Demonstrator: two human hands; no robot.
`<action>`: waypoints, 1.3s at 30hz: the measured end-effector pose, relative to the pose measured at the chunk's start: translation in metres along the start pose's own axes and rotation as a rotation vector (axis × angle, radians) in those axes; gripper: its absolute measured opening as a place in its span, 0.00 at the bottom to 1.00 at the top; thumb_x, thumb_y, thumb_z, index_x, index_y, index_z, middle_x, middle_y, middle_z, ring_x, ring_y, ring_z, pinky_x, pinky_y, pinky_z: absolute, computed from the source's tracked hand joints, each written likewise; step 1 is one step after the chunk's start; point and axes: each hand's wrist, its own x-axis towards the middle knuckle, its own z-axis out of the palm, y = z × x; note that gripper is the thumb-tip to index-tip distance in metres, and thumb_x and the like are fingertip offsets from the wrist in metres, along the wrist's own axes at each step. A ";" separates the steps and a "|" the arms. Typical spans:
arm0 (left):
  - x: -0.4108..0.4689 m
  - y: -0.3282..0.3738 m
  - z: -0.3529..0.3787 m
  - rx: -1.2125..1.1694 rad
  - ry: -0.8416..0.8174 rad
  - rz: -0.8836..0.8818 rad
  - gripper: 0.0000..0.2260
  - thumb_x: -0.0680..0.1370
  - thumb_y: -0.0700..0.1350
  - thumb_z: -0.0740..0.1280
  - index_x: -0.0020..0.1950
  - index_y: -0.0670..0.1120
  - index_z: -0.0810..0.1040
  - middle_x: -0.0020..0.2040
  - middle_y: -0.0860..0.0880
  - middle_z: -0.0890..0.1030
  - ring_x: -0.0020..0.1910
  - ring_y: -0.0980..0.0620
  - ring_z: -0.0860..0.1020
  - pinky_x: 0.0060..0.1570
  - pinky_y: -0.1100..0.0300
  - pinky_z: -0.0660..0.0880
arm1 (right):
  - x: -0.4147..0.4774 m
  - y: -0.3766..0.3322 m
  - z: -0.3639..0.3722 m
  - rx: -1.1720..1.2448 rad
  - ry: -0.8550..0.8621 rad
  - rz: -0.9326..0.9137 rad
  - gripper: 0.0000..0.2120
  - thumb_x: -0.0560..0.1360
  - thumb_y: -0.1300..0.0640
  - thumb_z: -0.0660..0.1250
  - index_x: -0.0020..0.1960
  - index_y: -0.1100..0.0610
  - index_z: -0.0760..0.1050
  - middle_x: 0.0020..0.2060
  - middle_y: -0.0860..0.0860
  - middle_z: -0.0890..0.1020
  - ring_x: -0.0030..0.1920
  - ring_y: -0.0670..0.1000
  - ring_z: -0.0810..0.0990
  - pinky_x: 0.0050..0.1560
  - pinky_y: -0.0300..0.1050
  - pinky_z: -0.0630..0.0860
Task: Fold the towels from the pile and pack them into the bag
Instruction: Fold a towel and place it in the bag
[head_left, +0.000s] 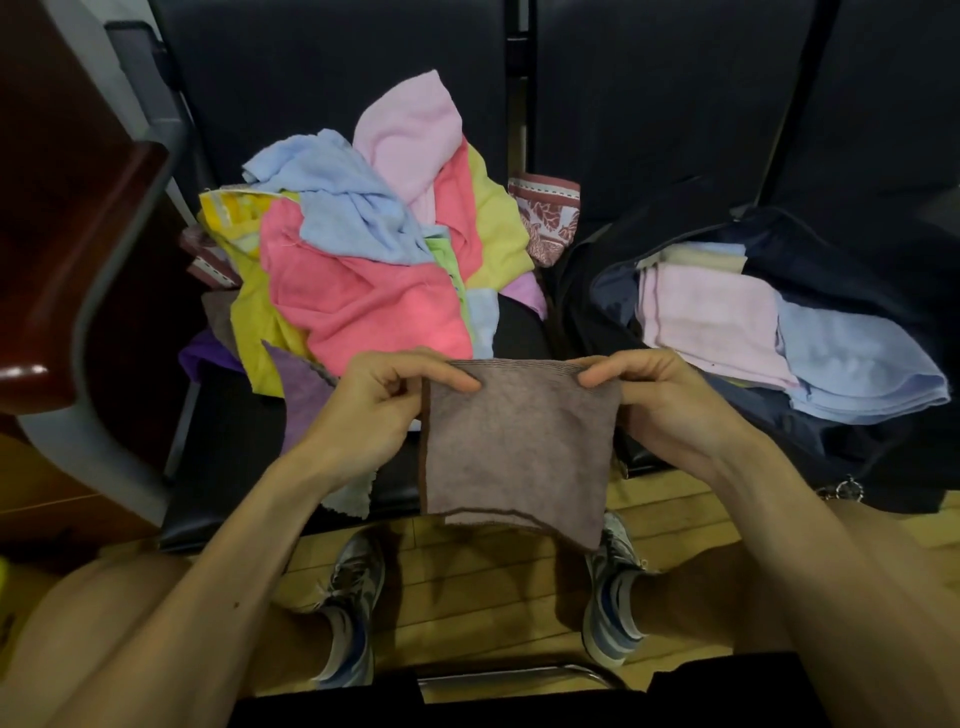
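in the open navy bag (831, 249) lie a few folded towels; both hands' grip pinches a half-folded brown towel (519, 441), the pile (363, 270) still large.

Nothing to read here: no words, labels, brand marks or numbers come through on anything in view. The patterned cloth (548, 221) shows only a leaf print and a stitched border. The shoes (615, 577) show stripes, and any mark on them is too blurred to make out.
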 end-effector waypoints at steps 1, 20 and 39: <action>0.000 -0.001 0.000 0.013 0.013 0.009 0.21 0.78 0.22 0.59 0.48 0.44 0.85 0.53 0.48 0.85 0.56 0.51 0.82 0.54 0.63 0.78 | 0.000 0.000 0.001 0.033 0.013 0.017 0.12 0.67 0.66 0.67 0.38 0.52 0.86 0.46 0.52 0.87 0.49 0.49 0.84 0.51 0.45 0.78; 0.002 0.012 0.004 -0.264 0.199 -0.184 0.21 0.81 0.29 0.59 0.59 0.52 0.81 0.43 0.51 0.86 0.44 0.54 0.84 0.41 0.62 0.79 | -0.003 0.020 0.026 -0.071 -0.048 0.305 0.27 0.60 0.58 0.76 0.58 0.57 0.78 0.54 0.51 0.85 0.55 0.51 0.84 0.53 0.46 0.79; -0.003 0.004 0.028 -0.259 -0.036 -0.653 0.09 0.77 0.35 0.69 0.55 0.44 0.80 0.49 0.47 0.87 0.48 0.51 0.85 0.44 0.63 0.81 | -0.001 0.028 0.006 -0.072 0.009 0.396 0.27 0.64 0.55 0.76 0.62 0.51 0.76 0.54 0.51 0.85 0.54 0.53 0.84 0.60 0.56 0.79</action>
